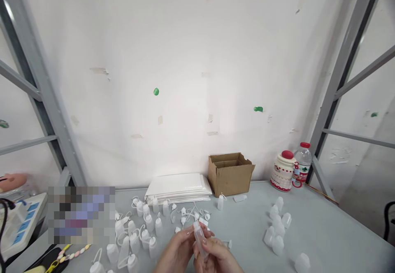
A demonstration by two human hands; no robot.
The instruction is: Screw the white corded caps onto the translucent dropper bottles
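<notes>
In front of me a small translucent white squeeze bottle (200, 238) is tilted, its neck pointing up and away. My right hand (219, 253) is closed round its body, with the thumb lying on the front. My left hand (178, 248) is also closed at the bottle, thumb beside the neck and fingers passing behind it. Just beyond my hands lie loose white caps with straps (184, 212). To the left stand several similar white bottles (135, 242), many with looped cap straps. One more strapped bottle (220, 202) stands farther off by the cardboard box.
An open cardboard box (232, 178) and a stack of white sheets (177, 188) sit against the wall. Several translucent bottles without caps (277, 225) lie at right. Behind them stand a cream-and-red jar (282, 172) and a red-capped water bottle (304, 159). A power strip (26, 221) lies left.
</notes>
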